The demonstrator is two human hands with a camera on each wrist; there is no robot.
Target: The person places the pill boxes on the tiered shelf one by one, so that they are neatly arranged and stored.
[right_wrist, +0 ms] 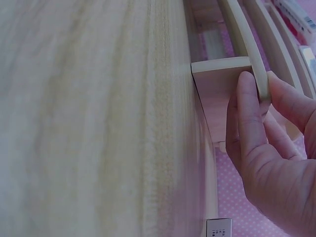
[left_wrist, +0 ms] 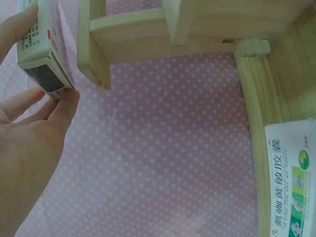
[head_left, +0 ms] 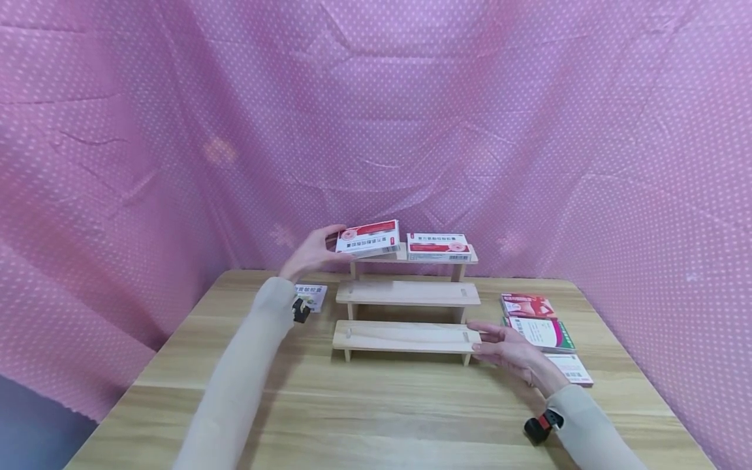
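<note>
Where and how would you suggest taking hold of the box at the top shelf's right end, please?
Probably its right end, from the right, pinching front and back: the resting box lies flat along the top shelf, while the held box is near its left end.

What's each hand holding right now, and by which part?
The left hand holds a box by its left end; the right hand grips the bottom shelf at its right end.

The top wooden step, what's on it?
A red-and-white box lies toward the right end of the top step. Over the left end, the left grip holds a second box, tilted; I can't tell whether it touches. Whatever is beneath the boxes is covered.
</note>
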